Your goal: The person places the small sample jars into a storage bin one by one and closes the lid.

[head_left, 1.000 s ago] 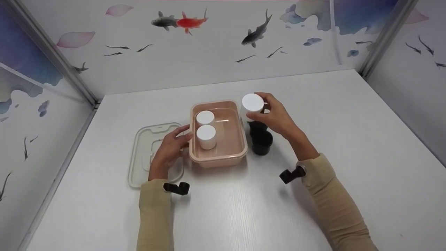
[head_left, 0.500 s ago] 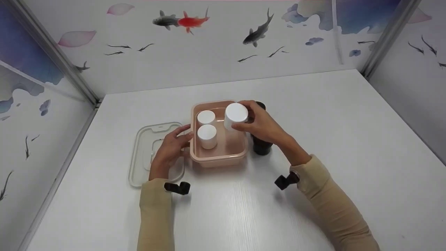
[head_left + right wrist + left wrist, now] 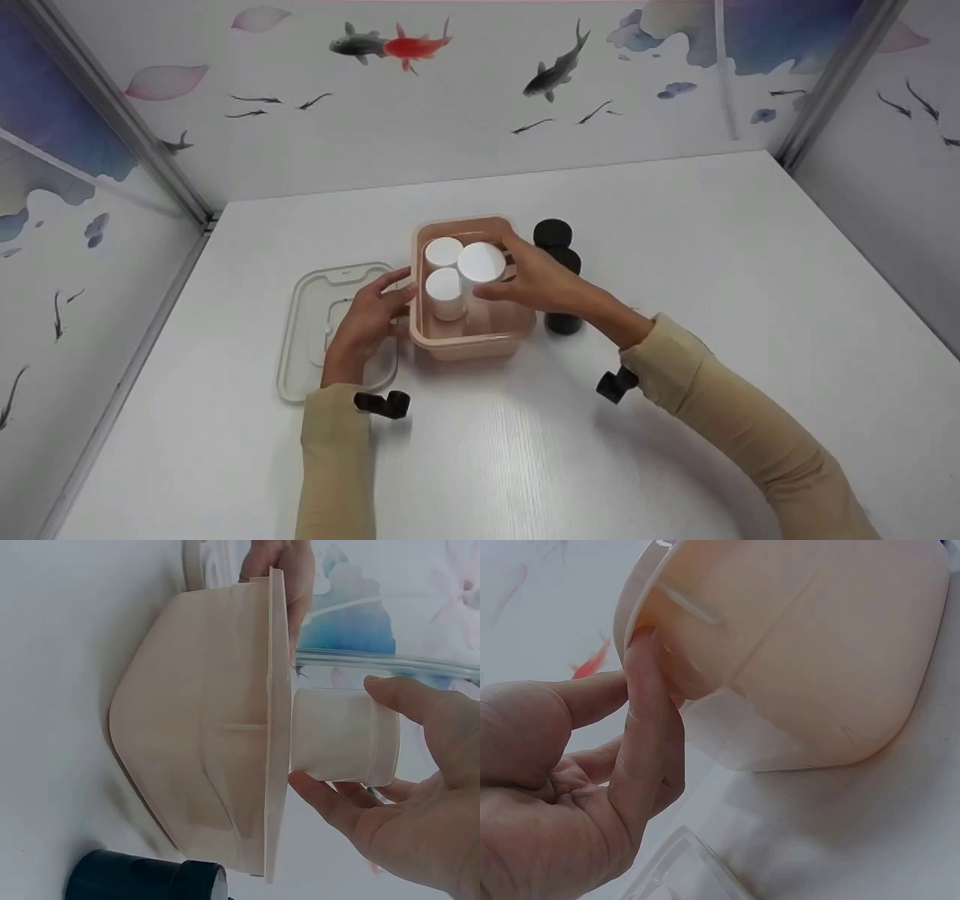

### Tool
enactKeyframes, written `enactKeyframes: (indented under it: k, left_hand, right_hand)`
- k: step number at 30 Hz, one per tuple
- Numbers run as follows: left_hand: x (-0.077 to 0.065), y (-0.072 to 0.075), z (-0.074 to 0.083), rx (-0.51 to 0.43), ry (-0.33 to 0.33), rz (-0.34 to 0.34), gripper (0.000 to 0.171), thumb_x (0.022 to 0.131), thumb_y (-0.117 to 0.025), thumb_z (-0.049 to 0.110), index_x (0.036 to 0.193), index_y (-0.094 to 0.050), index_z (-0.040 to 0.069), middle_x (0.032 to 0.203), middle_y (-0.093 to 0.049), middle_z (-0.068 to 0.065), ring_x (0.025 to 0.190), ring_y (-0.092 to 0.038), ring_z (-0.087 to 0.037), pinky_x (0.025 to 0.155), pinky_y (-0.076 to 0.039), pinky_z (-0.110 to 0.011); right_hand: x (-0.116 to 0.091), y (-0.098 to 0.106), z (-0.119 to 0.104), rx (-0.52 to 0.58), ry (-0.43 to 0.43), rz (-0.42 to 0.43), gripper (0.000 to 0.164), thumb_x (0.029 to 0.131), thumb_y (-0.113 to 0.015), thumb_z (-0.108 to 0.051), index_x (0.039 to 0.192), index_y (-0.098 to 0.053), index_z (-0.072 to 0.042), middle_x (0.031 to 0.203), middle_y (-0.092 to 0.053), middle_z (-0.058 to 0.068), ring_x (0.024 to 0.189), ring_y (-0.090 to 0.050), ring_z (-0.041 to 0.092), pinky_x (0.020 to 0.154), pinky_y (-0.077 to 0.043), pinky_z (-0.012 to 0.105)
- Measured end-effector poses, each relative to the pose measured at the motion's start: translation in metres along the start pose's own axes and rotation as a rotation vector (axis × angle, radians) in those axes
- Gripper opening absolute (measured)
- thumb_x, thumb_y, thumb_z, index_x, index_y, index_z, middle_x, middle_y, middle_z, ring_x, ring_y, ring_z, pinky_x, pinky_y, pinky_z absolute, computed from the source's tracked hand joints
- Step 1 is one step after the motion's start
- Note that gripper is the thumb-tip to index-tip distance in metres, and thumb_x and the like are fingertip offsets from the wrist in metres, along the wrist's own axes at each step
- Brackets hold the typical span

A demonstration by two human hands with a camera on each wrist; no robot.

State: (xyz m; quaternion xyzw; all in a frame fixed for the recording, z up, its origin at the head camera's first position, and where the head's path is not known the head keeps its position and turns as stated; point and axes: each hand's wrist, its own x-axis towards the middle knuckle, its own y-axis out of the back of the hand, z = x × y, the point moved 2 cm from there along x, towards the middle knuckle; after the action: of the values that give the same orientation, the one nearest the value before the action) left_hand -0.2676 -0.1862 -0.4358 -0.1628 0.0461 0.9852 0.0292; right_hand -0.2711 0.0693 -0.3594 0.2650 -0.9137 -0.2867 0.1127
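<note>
A pink plastic tub [image 3: 476,346] stands on the table with two white lidded jars inside, a rear jar [image 3: 444,251] and a front jar [image 3: 447,294], along its left side. My left hand [image 3: 367,319] holds the tub's left rim; in the left wrist view its fingers [image 3: 643,690] lie against the wall under the rim. Between thumb and fingers, my right hand [image 3: 540,277] grips a third white jar [image 3: 481,262]. In the right wrist view this held jar [image 3: 337,736] is upright relative to the tub, its base at rim height. The tub wall hides the inner jars there.
Several black lidded jars [image 3: 553,232] stand in a row close to the tub's right side. A pale translucent lid [image 3: 300,352] lies flat on the table to the left, partly under my left hand. Printed wall panels [image 3: 480,150] bound the table.
My right hand has carried the white jar leftward from above the black jars to over the tub, beside the other two. My left hand keeps its place on the rim.
</note>
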Motion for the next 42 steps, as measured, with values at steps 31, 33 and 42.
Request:
enactKeyframes:
  k: [31,33,42]
  left_hand:
    - [-0.002,-0.001,0.001,-0.005,-0.013,-0.004,0.053,0.100,-0.062,0.033,0.150,-0.046,0.023,0.136,-0.063,-0.013,0.118,-0.065,-0.028,0.076,-0.059,-0.031]
    - [-0.002,-0.001,0.001,-0.009,-0.017,-0.009,0.054,0.100,-0.062,0.033,0.150,-0.046,0.022,0.136,-0.062,-0.015,0.116,-0.066,-0.027,0.076,-0.059,-0.030]
    - [-0.001,0.000,0.000,-0.017,-0.011,-0.015,0.053,0.101,-0.060,0.032,0.151,-0.045,0.022,0.135,-0.063,-0.015,0.107,-0.069,-0.020,0.076,-0.060,-0.032]
  right_hand:
    - [0.021,-0.033,-0.021,-0.317,0.073,-0.215,0.066,0.077,-0.086,-0.017,0.134,-0.056,-0.001,0.136,-0.059,0.021,0.127,-0.052,0.033,0.110,-0.043,0.044]
    - [0.024,-0.035,-0.022,-0.341,0.068,-0.214,0.066,0.076,-0.087,-0.018,0.134,-0.057,-0.002,0.134,-0.060,0.020,0.124,-0.054,0.033,0.107,-0.045,0.043]
    - [0.032,-0.048,-0.022,-0.430,0.131,-0.280,0.063,0.077,-0.085,-0.012,0.132,-0.057,0.004,0.136,-0.058,0.021,0.131,-0.051,0.033,0.112,-0.042,0.043]
